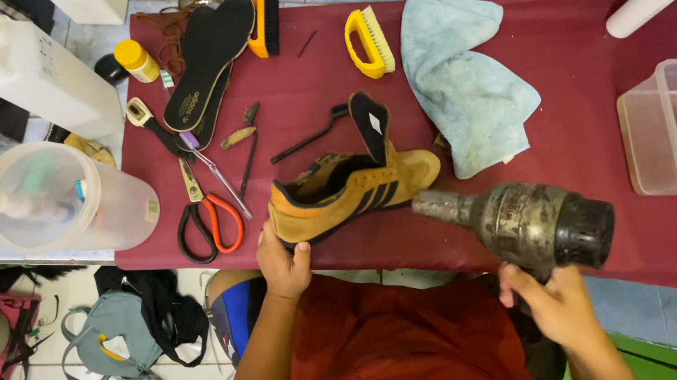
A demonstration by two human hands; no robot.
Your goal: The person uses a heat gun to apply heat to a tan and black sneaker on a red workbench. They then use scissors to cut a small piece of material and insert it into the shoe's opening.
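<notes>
Seen from above, a person's left hand (282, 263) grips the heel of a tan suede sneaker (352, 188) with black stripes, resting at the near edge of a maroon-covered table (575, 68). The right hand (555, 305) is closed around the handle of a worn heat gun (523, 223), its nozzle just beside the shoe's side. Held too near, the heat could likely scorch the suede or the nearby fingers.

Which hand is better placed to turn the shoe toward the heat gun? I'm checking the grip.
Left. The left hand already holds the shoe at its heel; the right hand grips the heat gun.
</notes>
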